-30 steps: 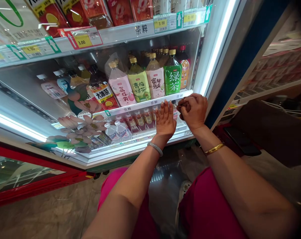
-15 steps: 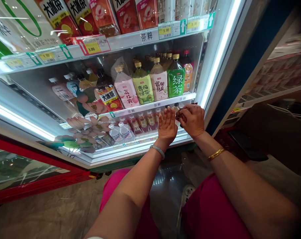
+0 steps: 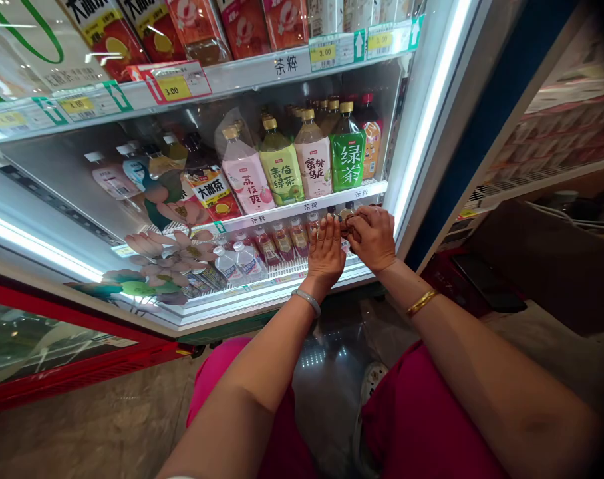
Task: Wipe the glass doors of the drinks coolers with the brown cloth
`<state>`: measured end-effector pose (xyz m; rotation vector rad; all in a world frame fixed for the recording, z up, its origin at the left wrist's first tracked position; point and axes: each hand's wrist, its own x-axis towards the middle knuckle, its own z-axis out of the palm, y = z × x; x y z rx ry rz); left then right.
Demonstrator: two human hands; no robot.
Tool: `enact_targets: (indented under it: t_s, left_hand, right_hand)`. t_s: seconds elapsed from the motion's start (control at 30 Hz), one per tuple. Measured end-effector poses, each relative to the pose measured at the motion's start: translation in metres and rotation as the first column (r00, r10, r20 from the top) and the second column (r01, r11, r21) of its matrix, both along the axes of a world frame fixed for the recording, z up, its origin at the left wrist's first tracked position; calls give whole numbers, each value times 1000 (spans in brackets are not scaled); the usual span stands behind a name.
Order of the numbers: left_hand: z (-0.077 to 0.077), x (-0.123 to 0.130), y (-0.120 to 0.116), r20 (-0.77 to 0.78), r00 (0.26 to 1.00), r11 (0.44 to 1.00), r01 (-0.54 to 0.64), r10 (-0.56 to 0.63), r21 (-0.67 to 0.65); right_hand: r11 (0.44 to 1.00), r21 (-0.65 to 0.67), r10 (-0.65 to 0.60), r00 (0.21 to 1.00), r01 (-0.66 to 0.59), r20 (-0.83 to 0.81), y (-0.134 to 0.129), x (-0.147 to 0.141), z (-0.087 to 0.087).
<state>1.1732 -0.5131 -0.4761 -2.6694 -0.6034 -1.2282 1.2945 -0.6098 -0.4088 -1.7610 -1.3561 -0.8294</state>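
Note:
A glass-fronted drinks cooler stands before me, with bottles on its shelves. My left hand [image 3: 326,251] lies flat, fingers stretched up, at the front near the lower shelf. Just right of it, my right hand [image 3: 373,238] has its fingers bent around something small and brown, too unclear to name. Above both hands stand a green-labelled bottle [image 3: 348,153], a pink-labelled bottle [image 3: 314,159] and a yellow-green bottle [image 3: 282,167] on the middle shelf [image 3: 326,198]. Small dark red bottles [image 3: 284,242] and clear bottles [image 3: 248,261] are on the lower shelf.
A red cooler [image 3: 132,362] adjoins at the lower left. The lit door frame [image 3: 434,120] rises on the right, beside a dark blue post [image 3: 496,126]. A dark flat object [image 3: 489,283] lies at the right. My knees are below my arms.
The whole view has shifted slightly, so the shelves and both hands appear a little further left. My right hand now sits closer against my left fingertips.

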Motion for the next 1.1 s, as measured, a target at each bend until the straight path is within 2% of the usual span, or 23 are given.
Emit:
enact_targets:
  t_s: [0.13,0.2,0.27,0.4,0.47,0.53,0.67,0.73,0.8,0.87,0.93,1.03,1.1]
  left_hand:
    - [4,-5,-1,18,999,998,-51,51,48]
    - [4,-5,0,16,998,998,-54,53,45]
    - [2,-6,2,15,999,999,-44,44,26]
    - [-3,-15,9,30,999,999,-37,36,9]
    - [-2,-22,12,-1,1000,1000,-28,28,13]
    - [1,-31,14,-37,999,1000,-26,26,18]
    - [7,-44,15,-64,996,998,-66,67,19]
    - [9,-50,16,-84,992,996,-90,90,1]
    - [12,-57,19,-97,989,993,-115,113,-18]
    - [15,-65,22,-99,986,991,-134,131,-24]
    - [18,-74,26,-104,985,989,-144,141,-22]
    - [22,-86,30,-121,981,988,-154,150,-22]
    - [25,-91,30,-121,980,986,-164,160,-28]
  right_hand:
    - [989,110,-94,993,101,-72,5,14,13]
    - [982,154,-92,991,106,-93,12,6,21]
    - [989,134,-44,996,55,-81,16,-9,22]
    - [999,10,32,999,-32,-3,14,-32,5]
    - [996,-58,70,996,-66,62,10,-29,-5]
    - [993,-87,86,993,-79,86,6,-20,-8]
    - [995,88,-31,998,35,-45,13,-13,10]
    - [985,159,-53,996,65,-76,22,-23,21]
    - [983,175,-38,997,48,-63,30,-39,24]
    - [989,145,-2,1000,5,-20,35,-55,19]
    - [996,60,65,997,-68,53,35,-66,8]
    - [982,-84,179,974,-168,143,32,-66,-5]
    - [983,-73,174,977,-166,126,32,-62,-3]
